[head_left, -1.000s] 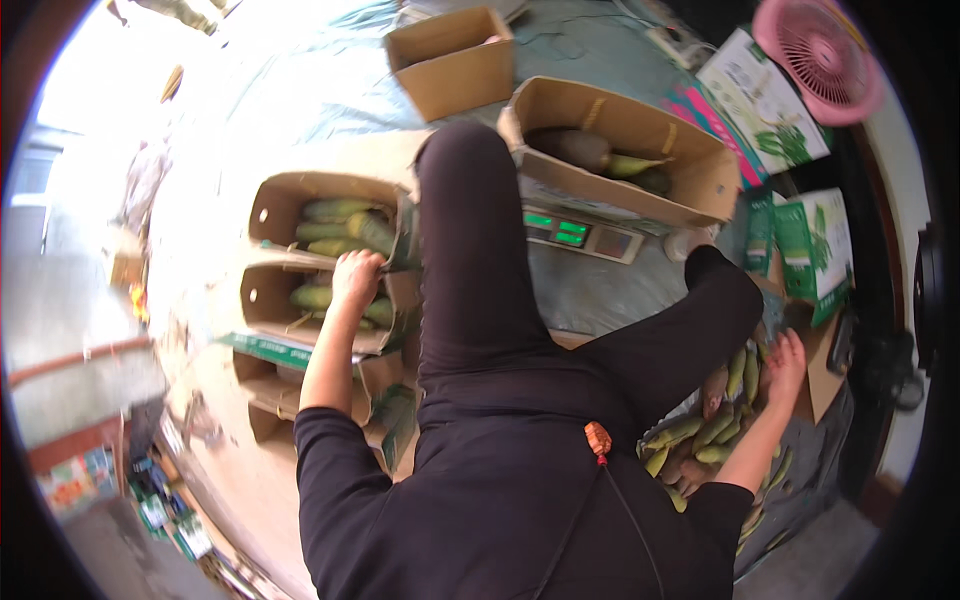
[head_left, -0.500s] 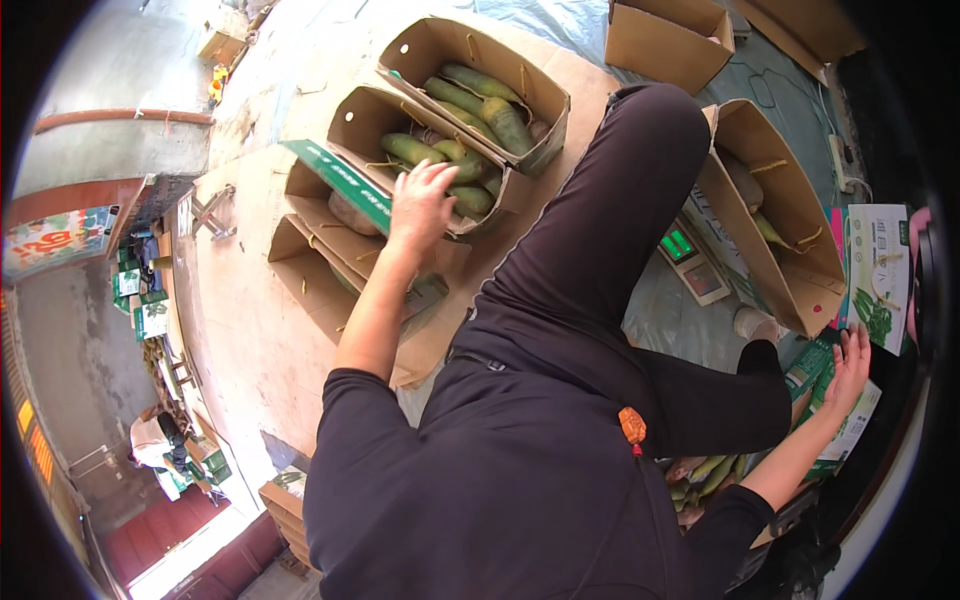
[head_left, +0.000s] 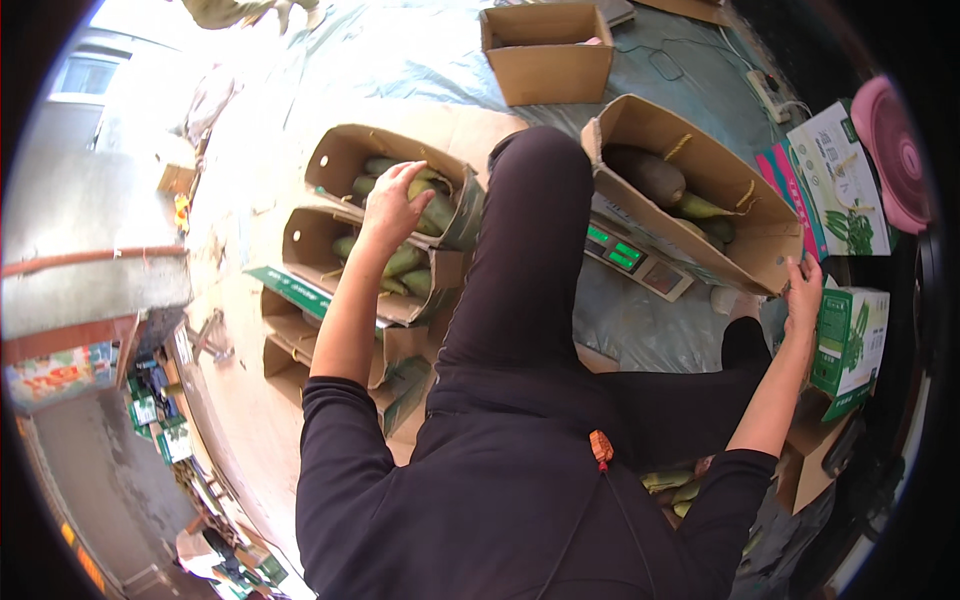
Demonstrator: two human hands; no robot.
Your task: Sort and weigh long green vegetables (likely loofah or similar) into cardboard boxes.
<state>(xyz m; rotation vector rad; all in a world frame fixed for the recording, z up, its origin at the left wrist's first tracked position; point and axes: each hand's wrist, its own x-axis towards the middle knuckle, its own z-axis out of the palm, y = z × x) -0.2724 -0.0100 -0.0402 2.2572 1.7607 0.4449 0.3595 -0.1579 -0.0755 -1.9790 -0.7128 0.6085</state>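
My left hand, fingers spread, hovers over a tall cardboard box that holds long green radishes; no radish shows in its grasp. Beside it stands a second box with more green radishes. On the right, my right hand has its fingers stretched up against the near corner of another cardboard box. That box contains a large dark radish and greener ones, with a yellow cord handle above. It stands on a digital scale with a lit green display.
Further boxes line up at the left, one with a green flap. A smaller open box stands on the plastic sheet ahead. Printed cartons, a pink round plastic object and a power strip are at the right.
My view has turned toward the right. My left hand has moved from the second box to the farther one. My right hand has come up to the corner of the box on the scale.
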